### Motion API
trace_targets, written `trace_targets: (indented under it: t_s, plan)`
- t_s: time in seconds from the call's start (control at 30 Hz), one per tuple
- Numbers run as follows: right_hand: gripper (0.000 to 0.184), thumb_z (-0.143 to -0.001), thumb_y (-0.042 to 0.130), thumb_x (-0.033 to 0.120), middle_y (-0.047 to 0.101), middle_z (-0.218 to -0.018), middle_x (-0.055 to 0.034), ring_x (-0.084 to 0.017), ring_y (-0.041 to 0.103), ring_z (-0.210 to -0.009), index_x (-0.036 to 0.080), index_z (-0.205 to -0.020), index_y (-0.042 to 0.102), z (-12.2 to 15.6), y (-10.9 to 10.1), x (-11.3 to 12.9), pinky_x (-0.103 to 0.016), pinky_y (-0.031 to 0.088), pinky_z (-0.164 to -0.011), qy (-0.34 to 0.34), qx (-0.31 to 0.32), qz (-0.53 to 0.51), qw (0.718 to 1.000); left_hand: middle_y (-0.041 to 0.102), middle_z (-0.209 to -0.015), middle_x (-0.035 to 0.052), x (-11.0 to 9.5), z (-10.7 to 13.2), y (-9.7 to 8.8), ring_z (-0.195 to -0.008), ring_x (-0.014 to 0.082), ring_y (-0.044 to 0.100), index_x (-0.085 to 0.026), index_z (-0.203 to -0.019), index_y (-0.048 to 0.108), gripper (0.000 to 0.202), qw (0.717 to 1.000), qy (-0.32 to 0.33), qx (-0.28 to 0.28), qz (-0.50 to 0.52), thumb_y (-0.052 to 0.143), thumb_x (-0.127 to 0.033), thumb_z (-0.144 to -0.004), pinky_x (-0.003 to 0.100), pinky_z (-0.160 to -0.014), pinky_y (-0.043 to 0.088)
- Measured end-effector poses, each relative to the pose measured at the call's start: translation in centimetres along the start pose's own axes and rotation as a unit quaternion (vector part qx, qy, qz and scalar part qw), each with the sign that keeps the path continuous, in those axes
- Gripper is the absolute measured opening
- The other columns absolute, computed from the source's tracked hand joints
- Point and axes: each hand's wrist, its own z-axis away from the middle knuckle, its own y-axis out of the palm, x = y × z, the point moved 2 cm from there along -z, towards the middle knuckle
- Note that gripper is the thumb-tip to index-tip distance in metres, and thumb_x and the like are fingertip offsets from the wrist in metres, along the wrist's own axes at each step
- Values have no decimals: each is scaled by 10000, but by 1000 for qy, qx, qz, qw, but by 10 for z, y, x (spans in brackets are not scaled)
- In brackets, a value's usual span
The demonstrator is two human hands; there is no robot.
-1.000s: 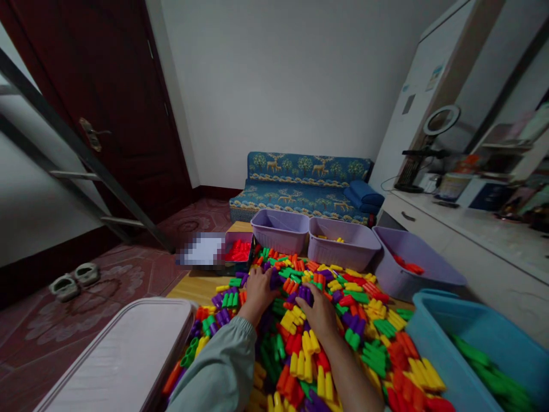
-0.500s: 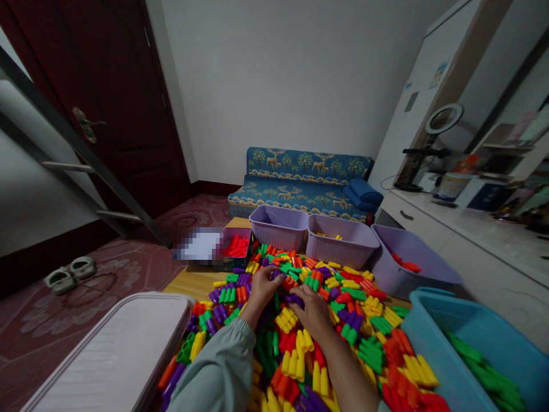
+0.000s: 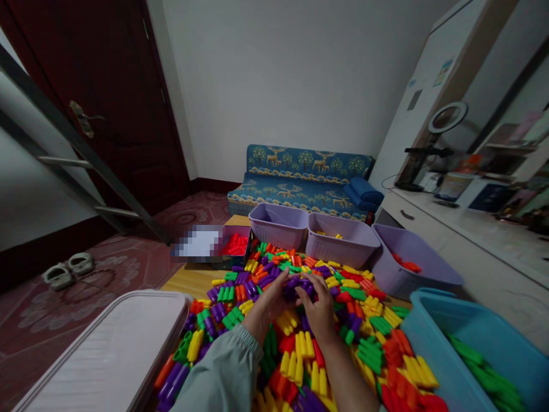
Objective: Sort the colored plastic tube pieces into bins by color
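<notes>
My left hand (image 3: 271,297) and my right hand (image 3: 319,306) are close together over a heap of plastic toy pieces (image 3: 298,348). Between them is a small cluster of purple plastic pieces (image 3: 295,284). The left fingers curl round its left side, and the right fingers and thumb close on it from the right. The fingers partly hide how many pieces there are. Below and around the hands lie red, yellow, green, orange and purple pieces, tube-shaped and joined side by side.
Behind the heap stand lilac bins (image 3: 278,226), one with a few yellow pieces and one with red. A box (image 3: 250,243) holds red pieces. At right, a blue bin (image 3: 433,329) contains green pieces. A whitish lid (image 3: 111,349) lies at left on the wooden table (image 3: 193,278).
My hands have come together; the left has moved right and slightly down. The purple pieces are now gathered between both hands, raised over the heap.
</notes>
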Motion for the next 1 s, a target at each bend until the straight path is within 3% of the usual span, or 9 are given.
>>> trace_targets:
  t_s: [0.13,0.23,0.3,0.43,0.63,0.8,1.0]
  plan:
    - [389,-836,581,338,617,-1172,-120,-236,567,-1102,188,-1194,561,2,-1,-7,-412,459,-946,31,-21,10,999,663,-852,64,7,-3,-2,-697,128,622,-148,-1011,640,293,999,20,-8,-26,659,-339,-789,215,-592,524]
    - [359,-831,550,335,642,-1134,-133,-247,592,-1067,165,-1145,588,3,-1,-15,-415,478,-918,68,-27,23,997,661,-841,45,6,-2,-9,-652,98,616,-134,-976,641,222,998,43,-38,-21,664,-162,-757,173,-542,498]
    - [317,-821,535,320,667,-1083,-127,-248,616,-1019,162,-1083,619,4,1,-19,-407,490,-894,91,1,35,995,659,-829,40,3,-1,-12,-642,92,621,-124,-954,639,206,997,46,-64,-16,634,-97,-750,161,-525,491]
    - [270,-822,488,273,691,-1038,-96,-226,636,-985,176,-1022,642,6,7,-22,-374,489,-892,112,80,58,989,658,-762,35,-5,2,-17,-606,95,624,-117,-907,630,163,994,46,-104,-2,590,-66,-757,154,-475,479]
    - [303,-824,494,310,697,-1040,-94,-237,647,-977,188,-1058,644,9,9,-22,-376,496,-872,119,123,124,977,640,-639,7,-26,0,-25,-493,87,589,-141,-832,608,45,986,36,-141,82,575,-156,-806,150,-387,441]
    - [292,-839,489,332,704,-1035,-74,-235,657,-961,212,-1055,644,10,10,-24,-358,508,-841,122,144,153,970,608,-603,35,-63,-15,-25,-505,115,589,-123,-778,595,67,985,55,-154,57,570,-174,-812,165,-386,432]
    - [306,-853,481,339,698,-1054,-82,-239,655,-971,202,-1079,634,11,11,-25,-356,507,-839,129,159,161,966,590,-666,7,-143,-64,1,-580,105,576,-140,-857,551,61,972,171,-156,40,495,-164,-856,241,-589,527]
